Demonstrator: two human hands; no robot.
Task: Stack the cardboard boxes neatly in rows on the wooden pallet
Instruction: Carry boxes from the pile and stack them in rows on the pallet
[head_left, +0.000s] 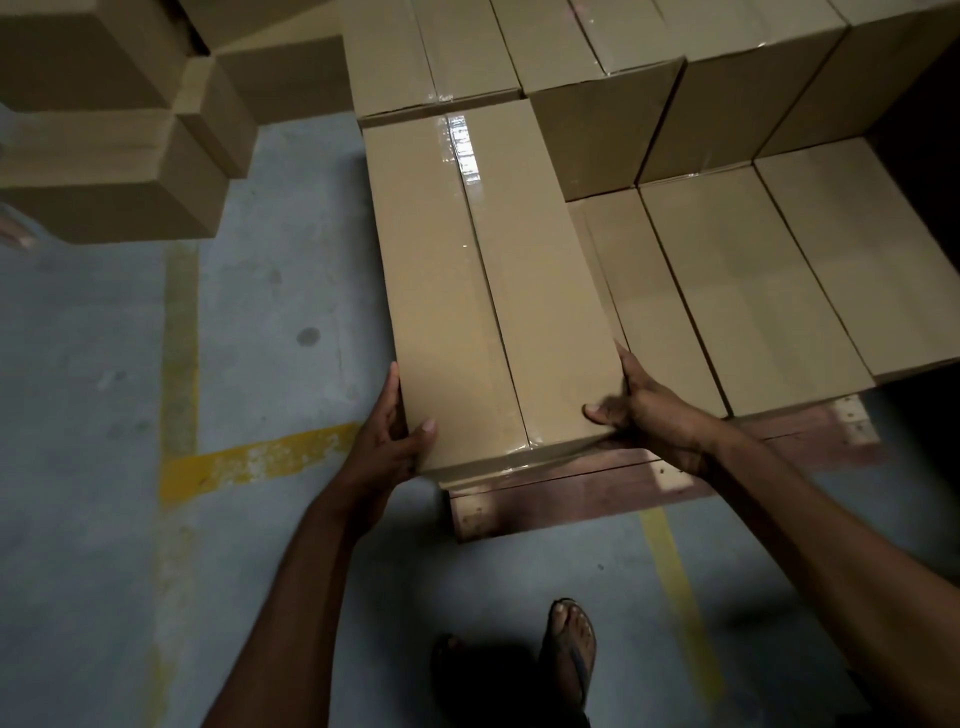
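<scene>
Gripping near corners of taped cardboard box (467, 312) with left hand (384, 447) and right hand (654, 421), thumbs on top; left end of wooden pallet (571, 493).

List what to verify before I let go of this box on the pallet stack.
1. Left hand grips the held box at its near left corner: ok.
2. Right hand grips its near right corner: ok.
3. Far end closed up against the box behind: ok, no gap shows.
4. Near end level with the layer beneath: cannot tell, hidden under the box.
5. Right side free of pinch points: ok, the neighbouring lower box sits below the hand.
6. Foot apart from the pallet: ok.
</scene>
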